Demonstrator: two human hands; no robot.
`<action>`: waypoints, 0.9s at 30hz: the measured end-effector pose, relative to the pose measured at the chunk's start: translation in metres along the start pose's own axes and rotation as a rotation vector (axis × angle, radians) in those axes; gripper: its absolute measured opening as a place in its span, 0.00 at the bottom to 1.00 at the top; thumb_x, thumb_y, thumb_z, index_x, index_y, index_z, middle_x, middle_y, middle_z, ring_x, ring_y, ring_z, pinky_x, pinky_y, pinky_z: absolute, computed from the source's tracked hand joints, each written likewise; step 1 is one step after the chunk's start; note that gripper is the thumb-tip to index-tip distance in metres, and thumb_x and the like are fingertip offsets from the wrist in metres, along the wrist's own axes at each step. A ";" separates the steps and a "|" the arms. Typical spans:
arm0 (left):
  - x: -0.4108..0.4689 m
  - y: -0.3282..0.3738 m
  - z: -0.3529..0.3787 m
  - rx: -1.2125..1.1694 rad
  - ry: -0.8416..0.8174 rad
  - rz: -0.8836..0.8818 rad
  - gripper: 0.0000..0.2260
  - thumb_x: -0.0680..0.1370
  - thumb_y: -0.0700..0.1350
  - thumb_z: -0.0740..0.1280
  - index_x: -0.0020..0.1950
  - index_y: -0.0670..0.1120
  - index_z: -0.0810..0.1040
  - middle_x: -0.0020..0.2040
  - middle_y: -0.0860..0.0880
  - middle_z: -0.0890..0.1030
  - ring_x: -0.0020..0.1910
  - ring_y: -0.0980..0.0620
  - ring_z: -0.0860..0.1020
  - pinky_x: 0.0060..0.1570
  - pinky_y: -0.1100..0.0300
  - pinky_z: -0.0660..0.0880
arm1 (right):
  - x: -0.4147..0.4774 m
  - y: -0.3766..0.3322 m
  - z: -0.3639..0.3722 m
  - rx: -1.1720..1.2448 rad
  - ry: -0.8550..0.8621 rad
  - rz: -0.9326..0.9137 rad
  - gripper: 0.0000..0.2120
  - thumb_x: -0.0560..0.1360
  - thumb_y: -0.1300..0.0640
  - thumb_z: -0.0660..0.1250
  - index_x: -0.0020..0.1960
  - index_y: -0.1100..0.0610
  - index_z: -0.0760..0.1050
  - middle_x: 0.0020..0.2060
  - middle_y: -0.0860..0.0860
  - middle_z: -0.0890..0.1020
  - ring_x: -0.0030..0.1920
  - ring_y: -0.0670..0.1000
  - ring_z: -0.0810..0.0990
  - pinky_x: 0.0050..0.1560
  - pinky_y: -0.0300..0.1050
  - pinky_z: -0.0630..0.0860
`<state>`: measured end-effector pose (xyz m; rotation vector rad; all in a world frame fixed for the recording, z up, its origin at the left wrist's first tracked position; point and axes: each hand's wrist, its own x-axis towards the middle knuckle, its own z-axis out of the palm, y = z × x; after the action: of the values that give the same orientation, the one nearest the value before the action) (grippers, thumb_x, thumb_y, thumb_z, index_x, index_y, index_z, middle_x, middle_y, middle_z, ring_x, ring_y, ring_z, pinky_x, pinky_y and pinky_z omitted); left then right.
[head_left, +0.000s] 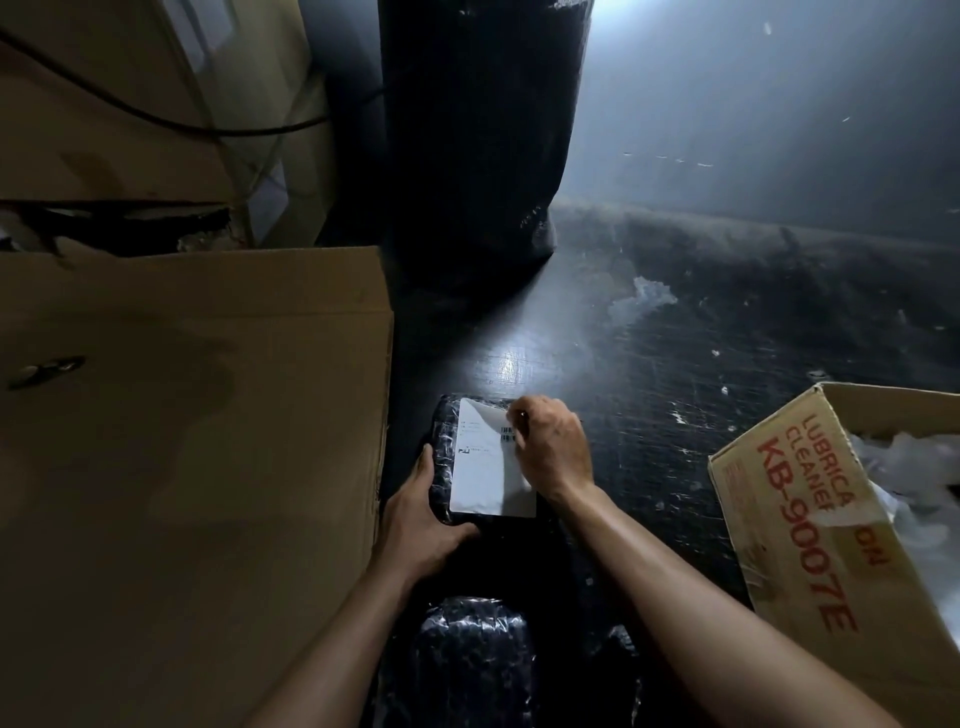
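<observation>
Two hands at work on one black parcel (441, 441), which lies on the dark surface (649, 389) near the middle.

The left hand (415, 519) reaches in from the near side, its thumb and fingers clamped round the parcel's near left corner. The right hand (553, 447) arches over the far right corner of the single white label (483, 467), its fingertips bunched and pinching there beside a barcode (the label's other print is too small to read). One open carton (789, 519) on the right bears red lettering, "LUBRICA… CLEANER KB-9007E". One plain carton (197, 415) stands on the left, a second wrapped parcel (472, 654) lies nearest the person, and one tall black roll (478, 130) stands at the far side.
</observation>
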<state>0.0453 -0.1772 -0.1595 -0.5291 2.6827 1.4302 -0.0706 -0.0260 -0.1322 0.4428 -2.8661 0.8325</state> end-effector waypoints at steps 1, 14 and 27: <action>0.000 0.000 0.000 -0.006 0.000 0.000 0.56 0.60 0.51 0.81 0.80 0.48 0.52 0.77 0.50 0.65 0.73 0.55 0.67 0.72 0.60 0.65 | 0.002 0.002 0.000 0.033 -0.021 0.017 0.03 0.77 0.61 0.67 0.49 0.57 0.79 0.42 0.55 0.83 0.44 0.56 0.79 0.46 0.51 0.74; 0.000 -0.005 0.005 -0.088 0.002 -0.047 0.55 0.59 0.49 0.81 0.80 0.48 0.54 0.74 0.51 0.69 0.69 0.57 0.71 0.63 0.69 0.65 | 0.007 -0.010 0.011 0.007 0.006 0.148 0.05 0.73 0.59 0.74 0.45 0.51 0.85 0.42 0.49 0.85 0.43 0.50 0.77 0.46 0.46 0.71; -0.004 -0.004 0.006 -0.076 0.045 -0.030 0.53 0.60 0.53 0.79 0.79 0.51 0.57 0.70 0.51 0.75 0.65 0.59 0.74 0.60 0.70 0.69 | -0.021 -0.022 0.009 0.059 0.137 0.072 0.05 0.71 0.58 0.76 0.44 0.49 0.85 0.35 0.47 0.80 0.40 0.53 0.77 0.45 0.47 0.61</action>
<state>0.0498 -0.1737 -0.1654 -0.6118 2.6509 1.5357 -0.0444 -0.0436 -0.1325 0.2779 -2.7524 0.9236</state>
